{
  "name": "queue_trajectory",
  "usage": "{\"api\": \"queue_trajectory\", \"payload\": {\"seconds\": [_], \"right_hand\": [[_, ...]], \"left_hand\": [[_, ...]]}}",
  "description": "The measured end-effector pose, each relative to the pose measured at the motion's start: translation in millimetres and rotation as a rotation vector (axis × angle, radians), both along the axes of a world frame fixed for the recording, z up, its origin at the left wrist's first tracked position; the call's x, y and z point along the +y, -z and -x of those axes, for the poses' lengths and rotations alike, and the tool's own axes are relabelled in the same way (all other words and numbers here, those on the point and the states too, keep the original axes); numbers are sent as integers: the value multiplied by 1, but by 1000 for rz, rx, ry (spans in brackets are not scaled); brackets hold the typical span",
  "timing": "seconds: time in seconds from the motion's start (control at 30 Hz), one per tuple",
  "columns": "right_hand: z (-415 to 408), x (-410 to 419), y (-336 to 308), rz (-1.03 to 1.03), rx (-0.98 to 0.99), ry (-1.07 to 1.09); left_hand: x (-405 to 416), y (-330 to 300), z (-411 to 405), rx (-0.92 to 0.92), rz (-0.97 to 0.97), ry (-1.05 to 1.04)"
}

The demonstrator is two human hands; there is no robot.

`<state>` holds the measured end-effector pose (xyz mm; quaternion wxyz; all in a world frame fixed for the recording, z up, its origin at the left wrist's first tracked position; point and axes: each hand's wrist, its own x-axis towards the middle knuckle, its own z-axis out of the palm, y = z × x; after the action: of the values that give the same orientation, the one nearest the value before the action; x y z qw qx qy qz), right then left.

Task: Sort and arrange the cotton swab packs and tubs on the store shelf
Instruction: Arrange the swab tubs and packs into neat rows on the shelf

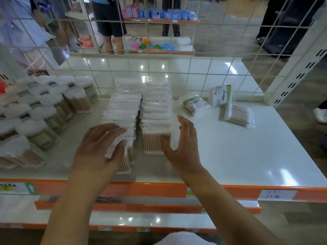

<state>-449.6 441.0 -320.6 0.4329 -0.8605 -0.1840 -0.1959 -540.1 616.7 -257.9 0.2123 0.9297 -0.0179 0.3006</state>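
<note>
Two rows of clear cotton swab packs (pixel 139 110) are lined up at the middle of the white shelf (pixel 247 156). The nearest pack of the left row (pixel 123 152) is gripped from above by the left hand (pixel 100 145), while the front pack of the right row (pixel 156 138) is touched on its right side by the right hand (pixel 184 144), fingers straight. Round tubs (pixel 40 110) are clustered to the left, and three loose packs (pixel 219 105) lie well to the right.

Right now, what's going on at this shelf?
A person is tidying cotton swab stock on a white store shelf. The left hand grips the front pack of the left row; the right hand rests open against the front pack of the right row. Round tubs stand grouped at left. Three loose packs lie unsorted at right.
</note>
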Motion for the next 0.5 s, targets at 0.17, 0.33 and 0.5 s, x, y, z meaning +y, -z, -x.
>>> {"api": "queue_trajectory", "payload": {"seconds": [0.17, 0.33, 0.5], "right_hand": [[-10, -49, -9, 71, -48, 6], [-23, -113, -11, 102, 4, 99], [-37, -162, -6, 110, 36, 162]], "left_hand": [[-57, 0, -34, 36, -52, 162], [-128, 11, -64, -7, -40, 310], [-179, 17, -97, 28, -55, 423]]}}
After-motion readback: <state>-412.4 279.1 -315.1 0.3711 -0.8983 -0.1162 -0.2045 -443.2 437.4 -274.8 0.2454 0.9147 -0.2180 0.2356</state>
